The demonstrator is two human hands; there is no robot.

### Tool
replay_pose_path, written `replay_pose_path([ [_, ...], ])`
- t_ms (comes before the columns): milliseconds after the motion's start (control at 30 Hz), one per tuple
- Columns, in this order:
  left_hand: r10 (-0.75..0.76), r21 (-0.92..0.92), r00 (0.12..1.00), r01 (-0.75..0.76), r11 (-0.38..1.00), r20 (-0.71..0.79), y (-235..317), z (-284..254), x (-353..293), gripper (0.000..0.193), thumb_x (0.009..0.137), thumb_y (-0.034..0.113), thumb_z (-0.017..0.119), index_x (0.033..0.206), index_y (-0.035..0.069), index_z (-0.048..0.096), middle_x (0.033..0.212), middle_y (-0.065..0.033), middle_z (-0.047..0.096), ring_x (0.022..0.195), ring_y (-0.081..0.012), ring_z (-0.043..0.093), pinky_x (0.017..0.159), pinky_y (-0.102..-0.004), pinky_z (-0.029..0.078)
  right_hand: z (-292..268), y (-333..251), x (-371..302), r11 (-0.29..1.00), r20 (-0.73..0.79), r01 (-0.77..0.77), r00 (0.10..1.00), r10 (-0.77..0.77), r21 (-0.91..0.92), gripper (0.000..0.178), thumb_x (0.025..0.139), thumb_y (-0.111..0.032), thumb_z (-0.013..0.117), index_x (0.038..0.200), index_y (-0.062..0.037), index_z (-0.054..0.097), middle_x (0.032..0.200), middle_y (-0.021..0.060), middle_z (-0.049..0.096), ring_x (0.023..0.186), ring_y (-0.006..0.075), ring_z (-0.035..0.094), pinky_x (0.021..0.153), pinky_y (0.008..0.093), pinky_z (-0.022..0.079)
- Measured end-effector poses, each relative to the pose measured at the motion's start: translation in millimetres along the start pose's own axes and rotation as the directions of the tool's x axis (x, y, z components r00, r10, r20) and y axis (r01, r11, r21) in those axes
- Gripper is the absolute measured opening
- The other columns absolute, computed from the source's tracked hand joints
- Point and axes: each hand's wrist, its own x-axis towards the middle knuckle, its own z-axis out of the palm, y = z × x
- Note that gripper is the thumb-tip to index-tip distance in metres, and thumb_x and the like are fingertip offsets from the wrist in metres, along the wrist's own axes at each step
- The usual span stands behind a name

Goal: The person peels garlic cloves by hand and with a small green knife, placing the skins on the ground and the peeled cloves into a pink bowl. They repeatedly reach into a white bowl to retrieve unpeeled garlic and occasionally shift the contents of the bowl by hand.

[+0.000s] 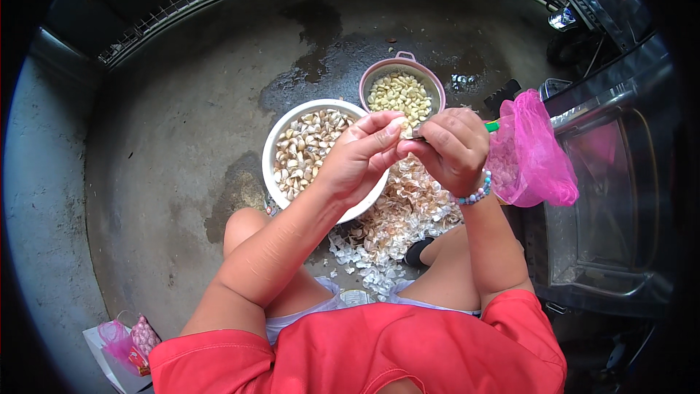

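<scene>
My left hand (364,147) pinches a pale garlic clove (406,130) between thumb and fingertips. Closed round a small knife (492,127) is my right hand (457,147); the green handle end sticks out behind it, and a bit of the blade touches the clove. Below my left hand stands a white basin (269,164) of unpeeled garlic cloves (302,149). Beyond the hands, a pink bowl (364,86) with a handle contains peeled cloves (399,95). Loose garlic skins (408,208) lie heaped on the floor beneath my right hand.
Right of my right hand, a bright pink mesh bag (536,149) rests by a dark plastic chair (605,211). The concrete floor (175,138) has wet patches. Another pink mesh bag (117,339) and a bag of garlic (145,334) sit at the lower left.
</scene>
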Motion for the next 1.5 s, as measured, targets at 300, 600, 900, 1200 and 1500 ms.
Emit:
replay_pose_path([
  [300, -0.028, 0.261, 0.982, -0.022, 0.965, 0.185, 23, -15, 9, 0.032, 0.083, 0.009, 0.061, 0.113, 0.002, 0.053, 0.097, -0.0065, 0.059, 0.087, -0.0126, 0.057, 0.077, -0.0253, 0.046, -7, -2, 0, 0.995, 0.123, -0.039, 0.992, 0.027, 0.094, 0.025, 0.066, -0.028, 0.073, 0.073, -0.0082, 0.060, 0.063, 0.0037, 0.056, 0.059, 0.0209, 0.056, 0.054, 0.0314, 0.043],
  [600, -0.035, 0.265, 0.970, -0.031, 0.964, 0.241, 24, -13, 7, 0.031, 0.084, 0.008, 0.060, 0.114, 0.003, 0.054, 0.097, -0.0062, 0.060, 0.084, -0.0115, 0.056, 0.078, -0.0248, 0.046, -52, 10, -3, 0.785, 0.729, -0.502, 0.371, 0.574, -0.363, 0.031, 0.062, -0.026, 0.075, 0.078, -0.0036, 0.062, 0.077, 0.0144, 0.062, 0.073, 0.0325, 0.060, 0.064, 0.0403, 0.046],
  [900, 0.003, 0.553, 0.974, -0.132, 0.822, 0.227, 13, -1, 8, 0.032, 0.083, 0.010, 0.062, 0.112, -0.002, 0.053, 0.096, -0.0073, 0.060, 0.083, -0.0114, 0.059, 0.073, -0.0244, 0.049, -30, -4, 1, 0.702, 0.409, -0.692, 0.696, 0.590, 0.166, 0.012, 0.070, -0.003, 0.066, 0.080, 0.0009, 0.062, 0.073, 0.0135, 0.062, 0.066, 0.0234, 0.060, 0.060, 0.0307, 0.044],
  [1200, 0.054, 0.625, 0.964, -0.212, 0.751, 0.262, 19, 1, 5, 0.022, 0.081, 0.007, 0.064, 0.099, -0.003, 0.057, 0.092, -0.0084, 0.061, 0.076, -0.0122, 0.061, 0.068, -0.0238, 0.051, -21, 7, -10, -0.117, 0.719, -0.799, 0.454, 0.526, 0.590, 0.012, 0.077, -0.009, 0.069, 0.082, 0.0007, 0.064, 0.074, 0.0010, 0.061, 0.068, 0.0066, 0.054, 0.062, 0.0202, 0.042],
  [1500, 0.176, 0.622, 0.971, -0.238, 0.746, 0.161, 17, 4, 2, 0.023, 0.083, 0.010, 0.062, 0.102, -0.001, 0.057, 0.089, -0.0066, 0.061, 0.076, -0.0099, 0.059, 0.065, -0.0223, 0.049, -1, -14, -7, 0.232, 0.433, -0.708, 0.622, 0.653, 0.667, 0.019, 0.081, -0.015, 0.066, 0.093, -0.0016, 0.059, 0.076, -0.0017, 0.058, 0.062, 0.0038, 0.049, 0.056, 0.0174, 0.039],
])
